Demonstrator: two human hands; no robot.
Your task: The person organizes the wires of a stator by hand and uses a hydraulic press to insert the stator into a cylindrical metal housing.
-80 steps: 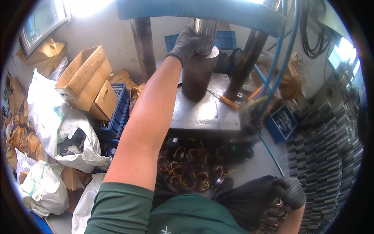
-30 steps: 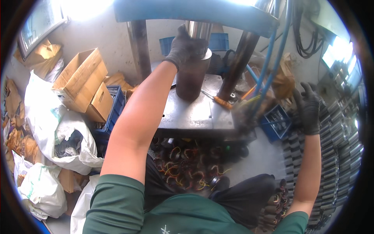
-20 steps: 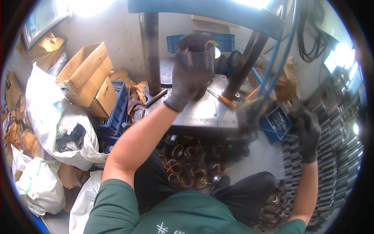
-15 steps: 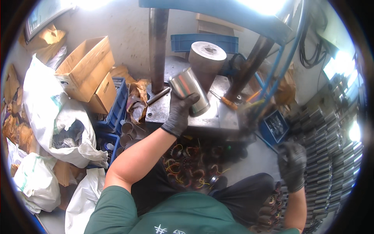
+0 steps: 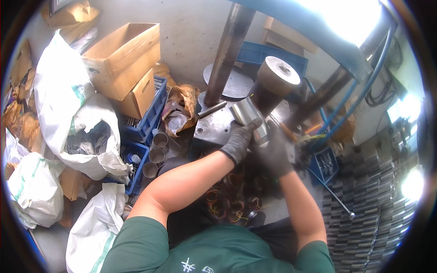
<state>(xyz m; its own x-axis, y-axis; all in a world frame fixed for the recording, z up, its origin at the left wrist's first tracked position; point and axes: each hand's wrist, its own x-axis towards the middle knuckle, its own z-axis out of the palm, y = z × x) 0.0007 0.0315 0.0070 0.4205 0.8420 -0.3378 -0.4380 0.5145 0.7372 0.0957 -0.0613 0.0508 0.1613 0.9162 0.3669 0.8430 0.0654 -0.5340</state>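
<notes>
A shiny metal cylinder point(image 5: 247, 113) lies tilted above the press's steel base plate point(image 5: 213, 131). My left hand point(image 5: 240, 140), in a dark grey glove, is closed around its near side. My right hand point(image 5: 276, 152), gloved the same way, is at the cylinder's lower right end; its fingers are blurred, and I cannot tell whether they grip it. Just behind stands a thick round steel block point(image 5: 282, 75) with a pale top face. A short metal rod point(image 5: 212, 109) rests on the plate to the left.
Two press columns point(image 5: 230, 52) rise beside the plate. A lever with a ball knob point(image 5: 351, 215) sticks out at right, near stacked metal parts point(image 5: 359, 236) and a small blue bin point(image 5: 324, 164). Wired parts lie below my hands. Cartons point(image 5: 120, 59) and white sacks point(image 5: 57, 109) crowd the left.
My right hand has left the area by the lever at right and come to the cylinder. The view has shifted, and the cylinder stays in my left hand.
</notes>
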